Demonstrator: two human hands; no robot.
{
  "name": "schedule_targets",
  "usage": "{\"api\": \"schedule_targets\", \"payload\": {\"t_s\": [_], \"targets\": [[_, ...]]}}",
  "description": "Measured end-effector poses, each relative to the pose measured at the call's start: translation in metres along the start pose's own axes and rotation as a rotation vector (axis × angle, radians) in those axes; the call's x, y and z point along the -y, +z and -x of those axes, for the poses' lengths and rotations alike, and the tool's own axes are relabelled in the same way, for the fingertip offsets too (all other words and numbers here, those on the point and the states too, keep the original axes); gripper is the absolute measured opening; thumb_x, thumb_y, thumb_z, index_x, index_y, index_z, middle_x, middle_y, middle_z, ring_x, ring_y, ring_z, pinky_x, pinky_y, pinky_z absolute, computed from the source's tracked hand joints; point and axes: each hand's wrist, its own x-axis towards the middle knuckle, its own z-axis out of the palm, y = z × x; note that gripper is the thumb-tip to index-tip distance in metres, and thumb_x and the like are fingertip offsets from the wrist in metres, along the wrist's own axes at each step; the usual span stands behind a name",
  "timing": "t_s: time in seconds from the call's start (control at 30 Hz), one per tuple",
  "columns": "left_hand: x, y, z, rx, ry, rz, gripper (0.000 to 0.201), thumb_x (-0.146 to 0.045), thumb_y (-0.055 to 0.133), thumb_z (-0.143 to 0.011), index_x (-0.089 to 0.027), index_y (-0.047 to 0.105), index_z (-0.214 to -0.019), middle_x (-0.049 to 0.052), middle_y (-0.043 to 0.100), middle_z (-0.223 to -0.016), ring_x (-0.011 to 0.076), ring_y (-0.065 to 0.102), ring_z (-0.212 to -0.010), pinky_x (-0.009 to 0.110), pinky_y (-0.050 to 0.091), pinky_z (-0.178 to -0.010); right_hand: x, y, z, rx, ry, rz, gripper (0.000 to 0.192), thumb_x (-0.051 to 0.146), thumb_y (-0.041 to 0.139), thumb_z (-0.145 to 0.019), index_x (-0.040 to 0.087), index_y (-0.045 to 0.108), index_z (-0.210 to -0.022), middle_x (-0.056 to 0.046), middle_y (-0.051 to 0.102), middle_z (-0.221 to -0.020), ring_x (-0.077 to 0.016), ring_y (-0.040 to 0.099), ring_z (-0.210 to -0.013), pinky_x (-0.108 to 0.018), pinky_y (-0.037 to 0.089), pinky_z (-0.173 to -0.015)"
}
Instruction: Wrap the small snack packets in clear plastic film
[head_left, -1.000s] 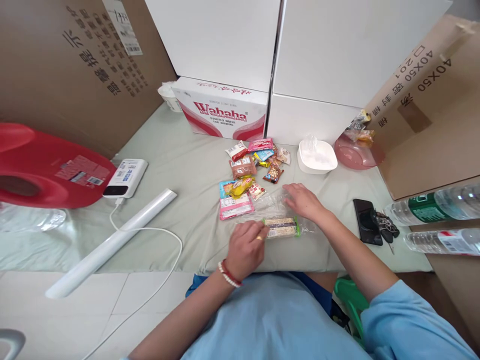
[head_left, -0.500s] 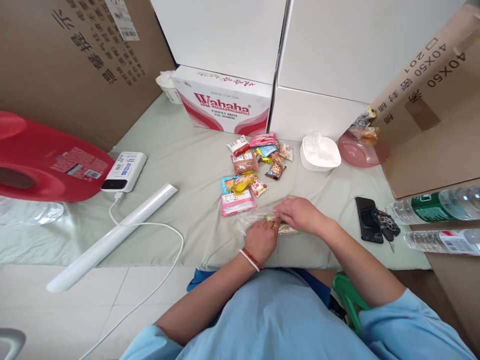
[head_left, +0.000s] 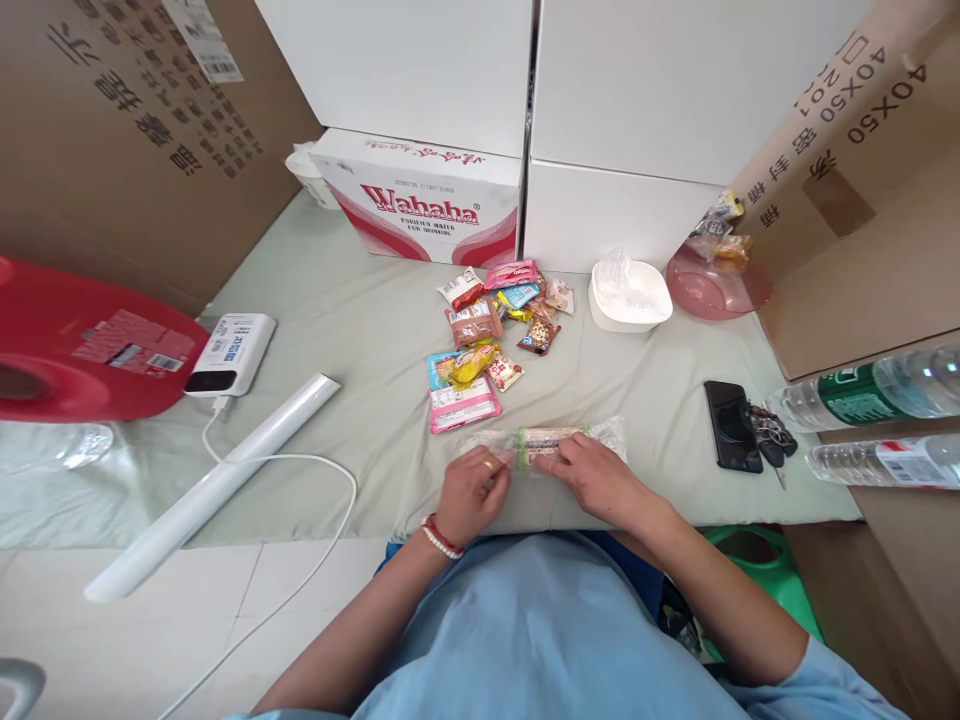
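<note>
My left hand (head_left: 471, 492) and right hand (head_left: 592, 478) both rest on a snack bar (head_left: 550, 443) wrapped in a clear plastic bag (head_left: 607, 436), lying on the sheet just nearer me than the pile of snack packets (head_left: 491, 335). My fingers curl over the near edge of the bag, hiding it, so I cannot tell whether they pinch it or only press down. The bar's label is too small to read. Right of the pile sits a white bowl (head_left: 630, 300); its crumpled contents are hard to make out.
</note>
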Motion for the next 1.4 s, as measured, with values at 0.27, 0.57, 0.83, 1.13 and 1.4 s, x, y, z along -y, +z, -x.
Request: {"api": "schedule_targets", "payload": {"t_s": [0.27, 0.57, 0.83, 1.13, 1.4], "targets": [[0.016, -0.01, -0.014, -0.222, -0.447, -0.126, 0.041, -0.05, 0.057, -0.095, -0.019, 0.065, -0.121, 0.009, 0.066, -0.106, 0.0249, 0.065, -0.098, 0.042, 0.056, -0.09, 0.01, -0.001, 0.005, -0.024, 0.064, -0.069, 0.046, 0.026, 0.058, -0.102, 0.035, 0.058, -0.147, -0.008, 0.059, -0.104, -0.0237, 0.048, -0.099, -0.032, 0.041, -0.079], [0.004, -0.01, -0.01, 0.049, -0.453, -0.012, 0.012, -0.033, 0.063, -0.084, -0.021, 0.064, -0.085, 0.006, 0.066, -0.093, 0.024, 0.065, -0.086, 0.041, 0.056, -0.081, 0.007, -0.004, 0.009, -0.037, 0.092, -0.276, 0.028, 0.03, 0.065, -0.099, 0.029, 0.075, -0.126, -0.007, 0.058, -0.107, -0.0224, 0.049, -0.101, -0.036, 0.044, -0.086], [-0.041, 0.013, -0.036, 0.22, -0.385, 0.293, 0.017, -0.028, 0.055, -0.095, -0.019, 0.068, -0.101, 0.005, 0.069, -0.091, 0.018, 0.066, -0.081, 0.031, 0.054, -0.072, 0.008, -0.004, 0.002, -0.036, 0.076, -0.259, 0.022, 0.027, 0.068, -0.096, 0.024, 0.077, -0.115, -0.009, 0.06, -0.105, -0.0256, 0.05, -0.103, -0.039, 0.046, -0.088], [-0.056, 0.042, -0.02, 0.316, 0.06, -0.506, 0.037, -0.016, 0.048, -0.1, -0.011, 0.058, -0.135, 0.013, 0.068, -0.109, 0.0271, 0.061, -0.099, 0.04, 0.05, -0.073, -0.03, -0.006, 0.031, -0.556, 0.497, -0.512, 0.034, 0.042, 0.055, -0.101, 0.023, 0.07, -0.124, -0.012, 0.069, -0.12, -0.0284, 0.06, -0.114, -0.046, 0.049, -0.102], [-0.046, 0.05, -0.019, 0.225, 0.191, -0.588, 0.031, -0.018, 0.045, -0.104, -0.018, 0.062, -0.13, 0.014, 0.062, -0.141, 0.0257, 0.048, -0.139, 0.045, 0.045, -0.098, -0.05, 0.007, 0.034, -0.258, 0.697, -0.681, 0.021, 0.04, 0.058, -0.092, 0.022, 0.067, -0.094, -0.004, 0.069, -0.084, -0.0233, 0.064, -0.083, -0.035, 0.051, -0.078]]}}
